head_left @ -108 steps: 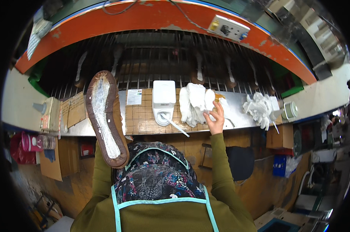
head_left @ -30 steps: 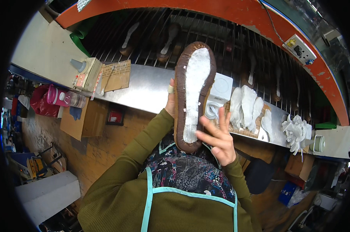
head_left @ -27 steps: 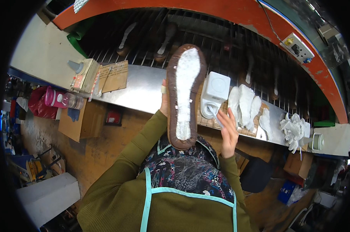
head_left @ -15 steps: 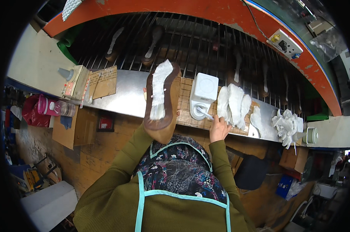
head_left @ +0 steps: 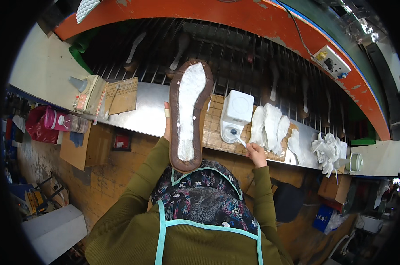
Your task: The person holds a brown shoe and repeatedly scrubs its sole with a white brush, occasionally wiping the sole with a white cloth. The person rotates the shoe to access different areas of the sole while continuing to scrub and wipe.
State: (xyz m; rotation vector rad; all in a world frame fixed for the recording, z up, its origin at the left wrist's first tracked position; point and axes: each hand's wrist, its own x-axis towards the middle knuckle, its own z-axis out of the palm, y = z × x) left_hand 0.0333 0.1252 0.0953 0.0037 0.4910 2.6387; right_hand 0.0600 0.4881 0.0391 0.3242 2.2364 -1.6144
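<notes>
In my left hand (head_left: 167,120) is a brown shoe upper on a last (head_left: 176,128), its underside facing me. A long white filler piece (head_left: 187,104) runs down the middle of that underside, inside the brown folded edge. Most of my left fingers are hidden behind the shoe. My right hand (head_left: 256,154) grips the thin white handle of a brush (head_left: 241,141). The brush tip sits in the round opening of a white glue pot (head_left: 236,108). Just beyond my right hand lie several white fabric-like pieces (head_left: 270,126), close beside the pot.
A metal rack (head_left: 235,53) runs behind the shelf, with several lasted shoes beneath its bars. A cardboard piece (head_left: 122,95) and a beige box-like device (head_left: 89,95) stand left. Crumpled white gloves (head_left: 327,152) hang at the right edge. An orange beam (head_left: 173,12) spans above.
The shoe has tipped so its underside faces me more fully and its near end hangs lower. My right hand has shifted slightly right and down, the brush still in the pot.
</notes>
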